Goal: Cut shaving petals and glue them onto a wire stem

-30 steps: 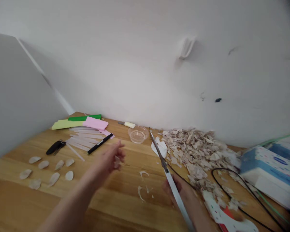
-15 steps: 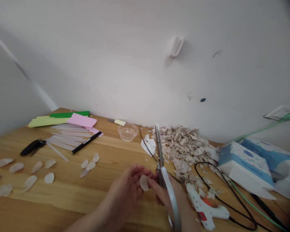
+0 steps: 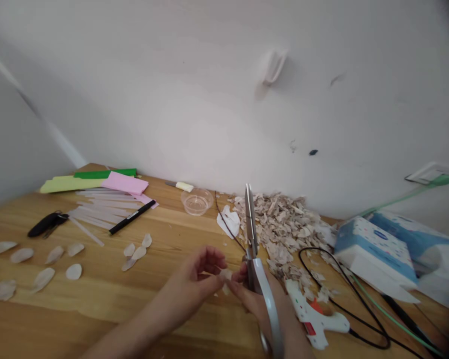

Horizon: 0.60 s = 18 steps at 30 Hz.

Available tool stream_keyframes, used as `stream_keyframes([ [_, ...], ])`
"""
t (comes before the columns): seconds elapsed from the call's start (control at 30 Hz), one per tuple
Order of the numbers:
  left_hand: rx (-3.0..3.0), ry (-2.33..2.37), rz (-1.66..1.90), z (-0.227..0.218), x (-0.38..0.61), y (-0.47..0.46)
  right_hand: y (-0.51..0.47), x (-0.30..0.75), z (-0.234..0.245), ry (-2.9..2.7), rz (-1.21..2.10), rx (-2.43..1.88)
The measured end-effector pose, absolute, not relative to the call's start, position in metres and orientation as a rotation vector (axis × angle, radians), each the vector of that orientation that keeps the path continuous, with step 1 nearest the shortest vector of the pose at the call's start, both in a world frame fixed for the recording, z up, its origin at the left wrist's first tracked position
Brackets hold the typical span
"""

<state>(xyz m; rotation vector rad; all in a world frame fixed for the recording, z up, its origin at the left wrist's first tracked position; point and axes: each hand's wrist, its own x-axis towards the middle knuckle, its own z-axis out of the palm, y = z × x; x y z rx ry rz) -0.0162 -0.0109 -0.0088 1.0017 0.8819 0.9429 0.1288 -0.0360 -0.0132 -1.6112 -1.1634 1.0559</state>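
My right hand (image 3: 260, 299) is closed around the scissors (image 3: 251, 234), which point up and away with their blades nearly together. The thumb and a finger of that hand also pinch the edge of a small, pale, petal-shaped piece (image 3: 226, 274). From the other side my left hand (image 3: 200, 279) meets this piece, its thumb and fingertips closed on it. The fingers partly cover the piece. To the left, several similar pale petals (image 3: 74, 271) lie apart on the wooden table (image 3: 134, 309), and a small cluster of overlapping petals (image 3: 137, 254) sits nearer the hands.
Beyond the scissors is a heap of beige flakes (image 3: 288, 219). A white glue gun (image 3: 318, 319) with a black cord lies at right, near tissue packs (image 3: 377, 249). At the back are a clear bowl (image 3: 196, 202), a knife (image 3: 183, 186), coloured paper (image 3: 125, 183), a black marker (image 3: 132, 217) and keys (image 3: 47, 224).
My left hand has come in to the petal-shaped piece, its thumb now on it; before, its fingers were loosely open beside it. The scissors have shifted slightly right.
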Motion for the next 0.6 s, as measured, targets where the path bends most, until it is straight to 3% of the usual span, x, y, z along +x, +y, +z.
stream_keyframes([
  [0.17,1.368,1.081,0.8,0.006,-0.018,-0.015,-0.037,0.131,-0.005,-1.171,1.131,-1.6],
  [0.6,1.449,1.115,0.861,0.003,-0.017,-0.013,-0.037,0.125,-0.02,-1.043,0.999,-1.563],
])
